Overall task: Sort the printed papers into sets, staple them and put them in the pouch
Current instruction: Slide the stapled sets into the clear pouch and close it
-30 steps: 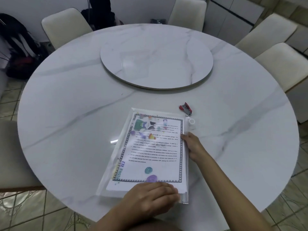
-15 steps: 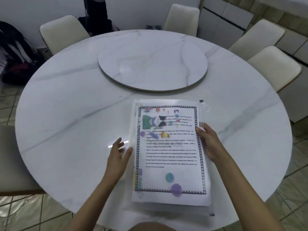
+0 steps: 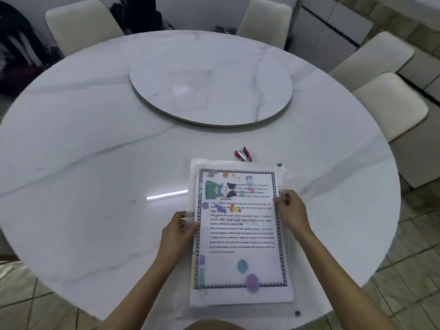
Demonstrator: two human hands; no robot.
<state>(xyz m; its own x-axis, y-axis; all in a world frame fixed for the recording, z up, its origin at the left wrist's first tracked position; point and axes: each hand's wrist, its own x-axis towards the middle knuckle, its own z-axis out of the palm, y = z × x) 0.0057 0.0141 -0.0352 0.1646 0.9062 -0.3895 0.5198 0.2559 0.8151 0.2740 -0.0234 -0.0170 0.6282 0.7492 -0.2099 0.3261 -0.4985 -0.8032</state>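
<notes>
On the near side of the tabletop (image 3: 95,144), the pouch (image 3: 240,234) with the printed papers (image 3: 240,236) inside is gripped at its left edge by the left hand (image 3: 177,232) and at its right edge by the right hand (image 3: 291,210). Sheets could be creased, or slip out, if the zip edge is left unclosed. The stapler (image 3: 243,154) lies just beyond.

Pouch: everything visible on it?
The pouch is clear frosted plastic, lying flat at the table's near edge. A zip slider with a ring pull sits at its far right corner. Printed papers fill it. The left hand and right hand grip its long sides.
</notes>
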